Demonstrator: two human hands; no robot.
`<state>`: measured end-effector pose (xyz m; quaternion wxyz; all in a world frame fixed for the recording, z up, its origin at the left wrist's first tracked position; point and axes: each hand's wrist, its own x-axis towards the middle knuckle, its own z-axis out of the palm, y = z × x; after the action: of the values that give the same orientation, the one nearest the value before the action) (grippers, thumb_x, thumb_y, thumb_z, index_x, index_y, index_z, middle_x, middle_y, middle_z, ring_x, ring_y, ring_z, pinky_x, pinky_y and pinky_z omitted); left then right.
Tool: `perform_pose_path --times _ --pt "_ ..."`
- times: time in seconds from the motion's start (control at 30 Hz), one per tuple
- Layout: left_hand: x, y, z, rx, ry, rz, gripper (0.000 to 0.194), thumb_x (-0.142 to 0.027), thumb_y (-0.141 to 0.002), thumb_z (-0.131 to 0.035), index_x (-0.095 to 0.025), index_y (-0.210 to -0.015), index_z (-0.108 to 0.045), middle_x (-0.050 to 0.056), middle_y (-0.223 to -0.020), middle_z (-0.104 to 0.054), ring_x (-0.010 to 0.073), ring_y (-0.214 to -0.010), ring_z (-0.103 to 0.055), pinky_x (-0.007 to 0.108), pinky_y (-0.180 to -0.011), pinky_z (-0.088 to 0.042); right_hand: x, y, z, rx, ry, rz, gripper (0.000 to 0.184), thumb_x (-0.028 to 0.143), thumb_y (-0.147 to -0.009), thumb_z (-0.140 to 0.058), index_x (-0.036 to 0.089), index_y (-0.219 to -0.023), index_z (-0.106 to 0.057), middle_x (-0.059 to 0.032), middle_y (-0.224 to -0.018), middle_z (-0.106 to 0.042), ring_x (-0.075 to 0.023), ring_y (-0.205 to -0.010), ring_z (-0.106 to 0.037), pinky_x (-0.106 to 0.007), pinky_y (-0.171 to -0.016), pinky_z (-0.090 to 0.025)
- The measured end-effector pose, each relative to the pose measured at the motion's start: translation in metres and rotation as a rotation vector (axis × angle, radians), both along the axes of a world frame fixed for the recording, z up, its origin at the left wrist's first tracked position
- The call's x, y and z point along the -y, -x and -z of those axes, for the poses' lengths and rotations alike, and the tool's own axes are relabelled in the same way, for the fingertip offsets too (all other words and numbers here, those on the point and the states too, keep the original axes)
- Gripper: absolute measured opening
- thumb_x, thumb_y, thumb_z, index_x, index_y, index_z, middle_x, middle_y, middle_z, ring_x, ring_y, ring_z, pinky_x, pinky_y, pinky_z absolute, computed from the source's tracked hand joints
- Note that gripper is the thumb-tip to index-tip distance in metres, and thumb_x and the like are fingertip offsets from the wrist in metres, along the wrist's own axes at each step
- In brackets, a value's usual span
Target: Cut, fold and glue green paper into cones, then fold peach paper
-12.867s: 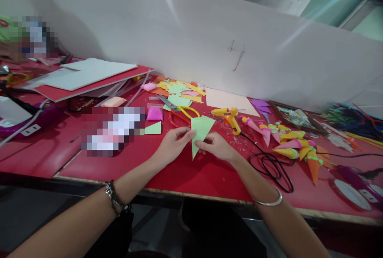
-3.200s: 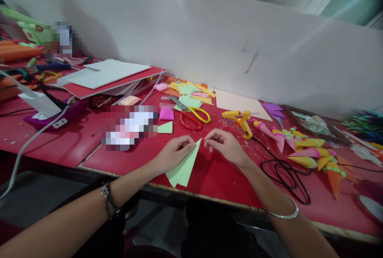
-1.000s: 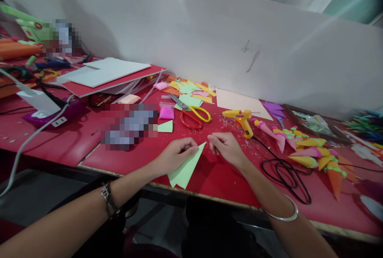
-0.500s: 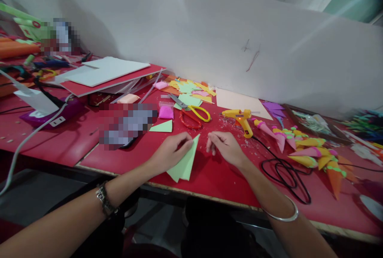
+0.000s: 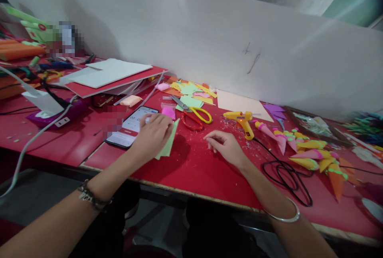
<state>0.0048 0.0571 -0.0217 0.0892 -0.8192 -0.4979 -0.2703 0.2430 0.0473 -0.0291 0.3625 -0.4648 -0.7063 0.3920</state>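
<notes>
My left hand [image 5: 154,136] is closed on light green paper [image 5: 170,142], which pokes out below and to the right of its fingers. This hand hovers beside a phone [image 5: 122,132] with a timer on its screen, covering part of it. My right hand [image 5: 223,146] rests over the red table with fingers loosely curled in, nothing visible in them. Beyond it lies a yellow glue gun [image 5: 243,120], its black cord coiled to the right. Scissors [image 5: 196,116] with one red and one yellow handle lie between the hands, farther back. A pink packet [image 5: 168,112] is partly hidden behind my left hand.
Paper scraps [image 5: 191,92] are heaped by the white wall. Several decorated paper cones [image 5: 314,154] lie at the right, near a dark tray [image 5: 317,126]. White boards [image 5: 110,72] are stacked at the left, behind a purple power strip [image 5: 56,114]. Glue strands litter the table [image 5: 203,178].
My left hand has moved left and away from me with the green paper, from in front of my right hand to beside the phone. My right hand has barely moved.
</notes>
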Motion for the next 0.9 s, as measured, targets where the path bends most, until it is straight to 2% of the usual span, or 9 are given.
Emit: perform_pose_path --times 0.1,0.17,0.27,0.33,0.43,0.53,0.7,0.8,0.9 --pt "0.013 -0.018 -0.005 0.084 0.257 0.158 0.020 -0.027 -0.087 -0.029 -0.018 -0.082 -0.047 0.004 -0.076 -0.057 0.0180 -0.075 -0.053 0.029 -0.066 -0.036 0.000 -0.002 0.001 0.023 0.026 -0.013 0.021 0.037 -0.075 -0.053 0.017 -0.074 -0.059 0.0019 -0.057 -0.056 -0.0074 -0.044 -0.049 -0.020 -0.044 -0.040" --pt "0.019 -0.026 -0.006 0.162 0.423 0.235 0.019 -0.029 -0.087 -0.029 -0.018 -0.084 -0.045 0.001 -0.070 -0.054 0.0146 -0.062 -0.051 0.023 -0.055 -0.034 0.000 -0.003 0.002 0.054 0.026 0.006 0.028 0.041 -0.076 -0.050 0.016 -0.066 -0.058 0.0015 -0.052 -0.055 -0.0073 -0.041 -0.048 -0.019 -0.042 -0.038" --pt "0.022 -0.033 -0.006 0.262 0.559 0.303 0.014 -0.028 -0.085 -0.034 -0.019 -0.082 -0.044 -0.002 -0.065 -0.050 0.0121 -0.056 -0.047 0.021 -0.051 -0.030 -0.001 -0.004 0.002 0.087 0.006 0.049 0.043 0.044 -0.082 -0.039 0.015 -0.055 -0.055 0.0013 -0.043 -0.049 -0.0072 -0.038 -0.044 -0.019 -0.040 -0.034" --pt "0.022 -0.035 -0.006 0.329 0.591 0.341 0.013 -0.028 -0.084 -0.035 -0.019 -0.080 -0.043 -0.002 -0.064 -0.049 0.0114 -0.056 -0.045 0.021 -0.051 -0.029 -0.001 -0.003 0.002 0.098 -0.040 0.047 0.040 0.042 -0.083 -0.039 0.016 -0.058 -0.056 0.0015 -0.047 -0.050 -0.0076 -0.042 -0.045 -0.020 -0.043 -0.035" --pt "0.022 -0.039 -0.005 0.424 0.614 0.387 0.015 -0.029 -0.084 -0.035 -0.018 -0.079 -0.043 -0.003 -0.065 -0.047 0.0106 -0.057 -0.042 0.021 -0.052 -0.029 0.000 -0.001 -0.001 0.059 -0.136 0.026 0.016 0.033 -0.077 -0.052 0.019 -0.082 -0.057 0.0007 -0.068 -0.056 -0.0102 -0.059 -0.052 -0.022 -0.056 -0.040" --pt "0.024 -0.043 -0.003 0.493 0.667 0.417 0.017 -0.031 -0.084 -0.035 -0.018 -0.078 -0.044 -0.004 -0.063 -0.045 0.0098 -0.056 -0.041 0.020 -0.052 -0.029 0.001 0.002 -0.003 -0.044 -0.094 -0.006 0.019 0.031 -0.079 -0.049 0.021 -0.094 -0.052 0.0017 -0.071 -0.054 -0.0095 -0.059 -0.051 -0.022 -0.056 -0.041" --pt "0.027 -0.049 0.001 0.563 0.717 0.448 0.018 -0.033 -0.084 -0.036 -0.017 -0.079 -0.044 -0.004 -0.063 -0.045 0.0085 -0.056 -0.040 0.019 -0.051 -0.029 0.007 0.005 -0.006 -0.071 0.056 -0.179 0.018 0.035 -0.075 -0.054 0.018 -0.078 -0.053 0.0043 -0.060 -0.050 -0.0074 -0.050 -0.046 -0.020 -0.050 -0.038" --pt "0.027 -0.050 0.003 0.531 0.713 0.446 0.017 -0.032 -0.085 -0.036 -0.018 -0.080 -0.044 -0.005 -0.062 -0.046 0.0081 -0.054 -0.039 0.019 -0.049 -0.027 0.009 0.006 -0.008 -0.028 0.061 -0.204 0.021 0.035 -0.077 -0.053 0.017 -0.067 -0.051 0.0045 -0.056 -0.049 -0.0069 -0.050 -0.045 -0.020 -0.051 -0.036" --pt "0.024 -0.051 0.005 0.494 0.693 0.441 0.017 -0.031 -0.085 -0.036 -0.018 -0.079 -0.045 -0.005 -0.060 -0.046 0.0085 -0.054 -0.040 0.019 -0.049 -0.027 0.009 0.007 -0.010 0.012 0.039 -0.203 0.023 0.034 -0.081 -0.047 0.017 -0.066 -0.051 0.0040 -0.056 -0.049 -0.0071 -0.052 -0.046 -0.020 -0.052 -0.036"
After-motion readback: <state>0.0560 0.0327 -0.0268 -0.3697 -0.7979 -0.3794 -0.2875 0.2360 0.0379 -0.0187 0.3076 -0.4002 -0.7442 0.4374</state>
